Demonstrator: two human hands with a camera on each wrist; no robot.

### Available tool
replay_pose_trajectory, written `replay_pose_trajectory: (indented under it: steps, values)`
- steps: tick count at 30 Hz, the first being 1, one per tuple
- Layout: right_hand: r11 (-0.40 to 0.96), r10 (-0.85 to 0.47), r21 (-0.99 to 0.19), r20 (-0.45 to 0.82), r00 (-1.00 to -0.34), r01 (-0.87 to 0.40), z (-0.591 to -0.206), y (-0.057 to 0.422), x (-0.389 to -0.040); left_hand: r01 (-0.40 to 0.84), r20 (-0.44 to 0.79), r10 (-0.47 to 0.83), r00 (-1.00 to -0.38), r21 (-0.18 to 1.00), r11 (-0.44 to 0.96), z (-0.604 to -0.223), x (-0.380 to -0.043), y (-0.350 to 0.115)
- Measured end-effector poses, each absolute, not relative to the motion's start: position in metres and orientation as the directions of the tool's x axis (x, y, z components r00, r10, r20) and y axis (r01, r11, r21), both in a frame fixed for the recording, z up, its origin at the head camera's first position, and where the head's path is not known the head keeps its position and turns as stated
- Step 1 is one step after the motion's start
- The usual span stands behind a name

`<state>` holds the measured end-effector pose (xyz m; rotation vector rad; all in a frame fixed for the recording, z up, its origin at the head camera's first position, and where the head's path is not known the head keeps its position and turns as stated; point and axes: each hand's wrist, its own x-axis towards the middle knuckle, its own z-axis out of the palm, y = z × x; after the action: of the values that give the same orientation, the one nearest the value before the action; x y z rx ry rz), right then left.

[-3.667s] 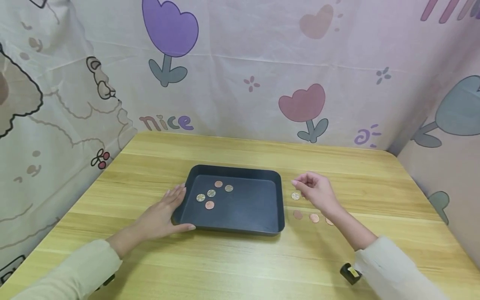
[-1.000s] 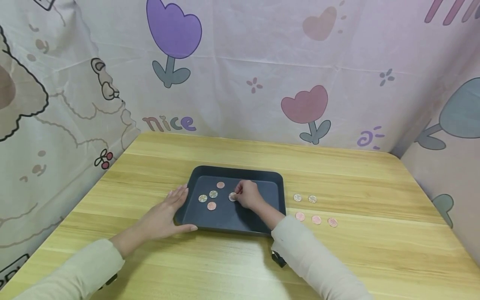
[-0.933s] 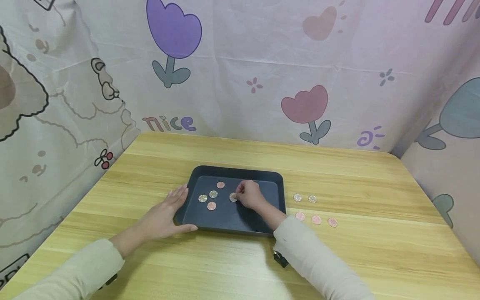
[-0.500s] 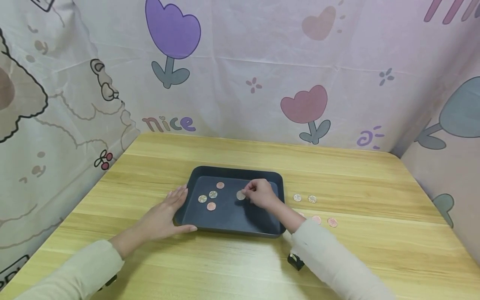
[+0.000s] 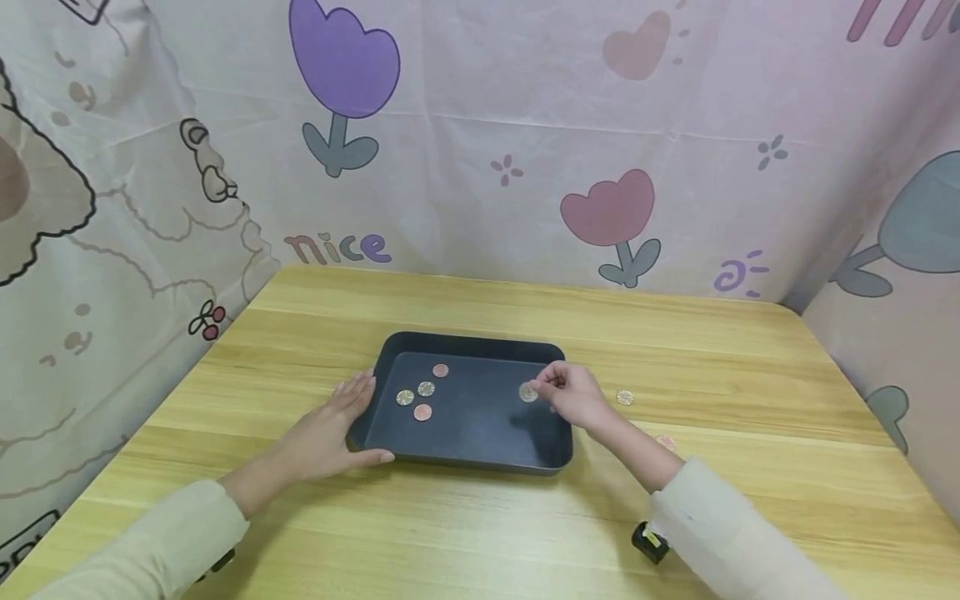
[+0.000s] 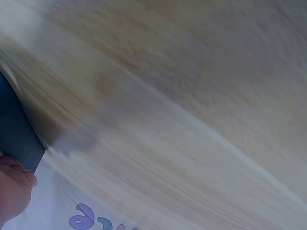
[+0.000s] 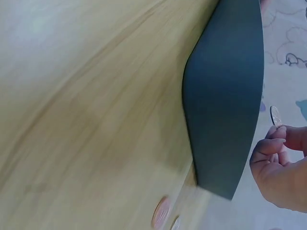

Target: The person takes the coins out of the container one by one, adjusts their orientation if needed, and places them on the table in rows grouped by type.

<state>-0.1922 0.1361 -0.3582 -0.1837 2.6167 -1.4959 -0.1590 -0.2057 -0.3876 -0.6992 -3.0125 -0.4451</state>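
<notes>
A dark rectangular baking tray (image 5: 480, 462) lies on the wooden table with several copper and brassy or silvery coins in its left half, among them a copper coin (image 5: 422, 412) and a silvery coin (image 5: 426, 388). My left hand (image 5: 322, 429) rests against the tray's left side, fingers extended along the wall and thumb at the front edge. Between thumb and fingertips, my right hand (image 5: 573, 396) pinches a silvery coin (image 5: 528, 392) over the tray's right side. In the right wrist view that held coin (image 7: 275, 116) stands on edge above the rim.
Right of the tray, a silvery coin (image 5: 625, 398) and a copper coin (image 5: 665, 443) lie on the table (image 5: 480, 542); my right hand and forearm cover other coins there. A patterned cloth (image 5: 465, 167) hangs behind the table and along both sides.
My right hand came from the coins on the table into the tray, took up a silvery coin there, and has carried it rightward toward the right wall. My left hand stayed in place.
</notes>
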Motion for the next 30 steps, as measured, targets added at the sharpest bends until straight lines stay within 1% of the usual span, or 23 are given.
replay_pose_trajectory:
  steps: [6,11,21,30]
  values:
    - [0.478,-0.122,-0.878,-0.074,-0.990,0.007,-0.354,0.156,-0.189,0.432,0.077,0.429,-0.900,0.285,0.855,-0.390,-0.158,-0.206]
    - [0.474,-0.105,-0.880,-0.073,-0.992,0.014,-0.351,0.179,-0.187,0.429,0.076,0.426,-0.902,0.285,0.857,-0.392,-0.159,-0.207]
    - [0.566,-0.047,-0.822,-0.114,-0.992,0.067,-0.357,0.235,-0.183,0.440,0.086,0.434,-0.897,0.271,0.856,-0.392,-0.161,-0.207]
    - [0.596,0.017,-0.786,-0.190,-0.982,0.163,-0.367,0.270,-0.186,0.432,0.085,0.425,-0.901,0.268,0.861,-0.391,-0.160,-0.207]
